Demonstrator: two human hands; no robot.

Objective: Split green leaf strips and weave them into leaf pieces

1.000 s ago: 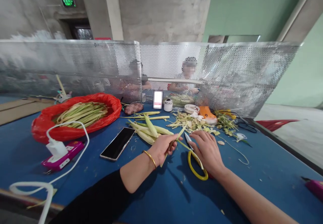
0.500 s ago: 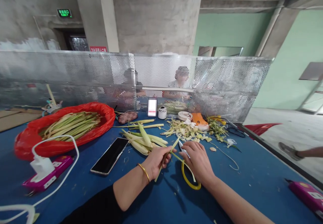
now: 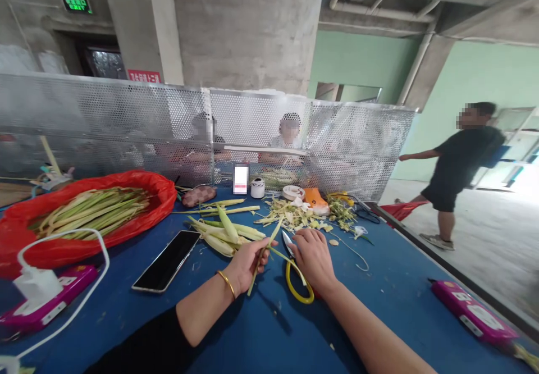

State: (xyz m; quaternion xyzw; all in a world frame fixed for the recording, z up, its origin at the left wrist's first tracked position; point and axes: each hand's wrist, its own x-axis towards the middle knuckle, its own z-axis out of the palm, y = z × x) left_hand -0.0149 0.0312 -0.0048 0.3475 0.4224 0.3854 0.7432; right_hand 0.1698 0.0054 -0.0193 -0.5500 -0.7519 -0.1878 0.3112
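My left hand (image 3: 252, 260), a gold bangle on its wrist, pinches a thin pale-green plant stalk (image 3: 275, 229) whose leafy strips cross in front of its fingers. To the right, my right hand (image 3: 311, 253) is closed over a pair of scissors (image 3: 300, 295) with yellow handle loops. The blades point away from me, near the strip, and part of the handles is covered by the hand. Just beyond my left hand lies a heap of pale husk-like plant pieces (image 3: 227, 232). Behind my right hand, plant trimmings (image 3: 288, 214) are scattered.
A red plastic bag (image 3: 164, 194) full of long stalks stands at left. Close by are a phone (image 3: 168, 261) and a purple power strip (image 3: 76, 290) with a white cable. Another purple strip (image 3: 471, 309) is at right. Beyond the perforated metal screen (image 3: 357, 149) people sit; another person (image 3: 467, 149) walks at right.
The view has swung to the right, bringing the walking person into full sight. My hands keep nearly the same pose, with more of the scissors' blades and handle showing.
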